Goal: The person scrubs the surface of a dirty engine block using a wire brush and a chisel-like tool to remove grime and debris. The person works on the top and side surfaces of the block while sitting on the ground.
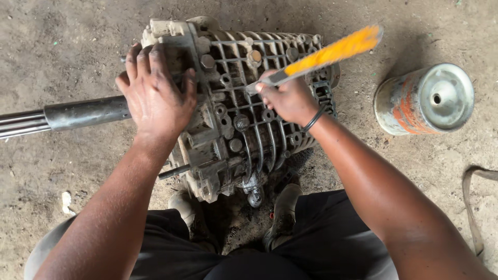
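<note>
A grimy, ribbed gearbox casing lies on the dirt floor directly in front of the person, its finned aluminium face turned up and studded with bolts. A dark steel shaft sticks out of its left side and runs off the edge of the view. The left hand lies flat and spread on the upper left part of the casing, fingers wide, pressing down on the metal rather than gripping anything. The right hand is closed around the metal end of a brush with a yellow handle, held over the middle of the ribbed face; the yellow part slants up and to the right, blurred. A dark band sits on the right wrist. Below the casing, two worn shoes flank its lower end, touching or nearly touching it, with dark trousers behind them. To the right, well apart from the casing, a cylindrical metal can with worn orange paint lies on its side on the floor. A strap lies near the right edge.
</note>
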